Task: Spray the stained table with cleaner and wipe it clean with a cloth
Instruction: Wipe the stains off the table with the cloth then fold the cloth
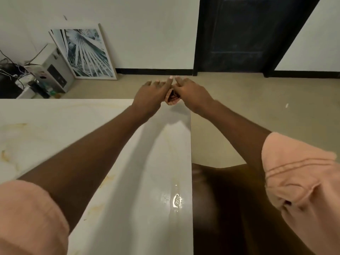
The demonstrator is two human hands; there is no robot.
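- Where white and glossy, surface marked with yellowish stains, wet patch near right edge; beige floor, white wall, black door beyond.
- One framed picture leaning on wall, beside one pile of boxes and cables.
- One cloth, bunched at far right corner of surface.
- Left hand and right hand together over cloth, fingers stretched forward; grip on cloth: cannot tell.

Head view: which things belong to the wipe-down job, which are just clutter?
Job:
- table, yellowish stains
- cloth, bunched between both hands
- left hand
- right hand

Clutter:
- framed palm print leaning on wall
- white box with cables
- black door
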